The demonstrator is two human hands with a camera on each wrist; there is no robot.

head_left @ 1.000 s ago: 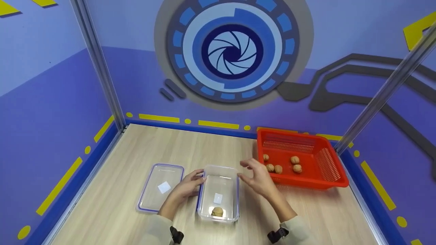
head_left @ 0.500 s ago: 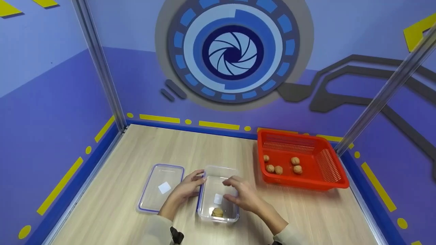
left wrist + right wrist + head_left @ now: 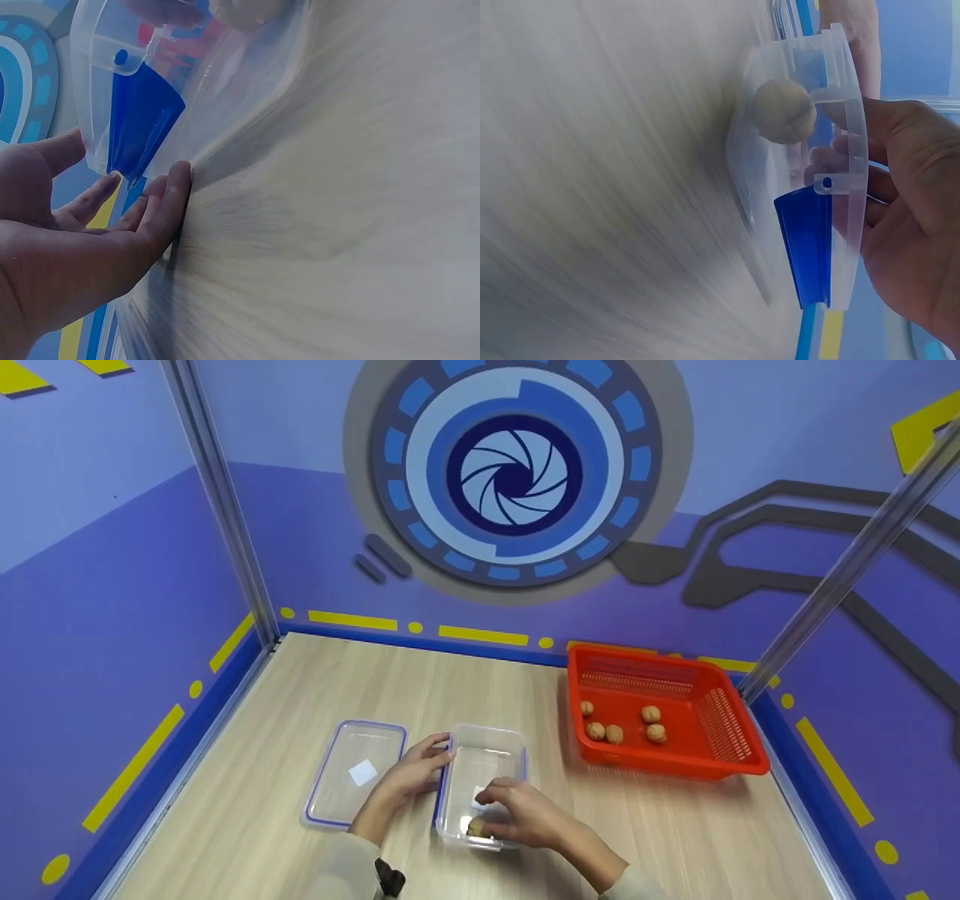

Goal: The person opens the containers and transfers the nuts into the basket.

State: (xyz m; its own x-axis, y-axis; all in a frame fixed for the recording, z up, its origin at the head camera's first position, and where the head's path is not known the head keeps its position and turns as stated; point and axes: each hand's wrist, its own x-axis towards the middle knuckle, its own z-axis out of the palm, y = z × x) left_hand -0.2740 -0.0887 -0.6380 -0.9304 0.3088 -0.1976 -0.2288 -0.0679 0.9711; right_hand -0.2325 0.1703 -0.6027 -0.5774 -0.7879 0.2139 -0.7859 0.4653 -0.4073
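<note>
A clear plastic food container (image 3: 482,750) with blue side latches stands lidless on the table. At its left side, my left hand (image 3: 412,772) hooks its thumb over the rim while the fingers lie against the outer wall by the blue latch (image 3: 142,112). My right hand (image 3: 529,814) dips into the near end of the container, thumb and fingers apart. Beside that thumb sits a walnut (image 3: 784,111) on the container floor, partly covered by the hand in the head view.
A clear lid (image 3: 337,799) with a blue seal and a white sticker lies left of the container. At the back right stands a red basket (image 3: 675,765) with several walnuts (image 3: 651,714) in it. Printed panels (image 3: 315,540) enclose the table.
My right hand has come from beside the red basket, over the container's right rim, and down to the walnut at the near end. The left hand has stayed at the container's left side.
</note>
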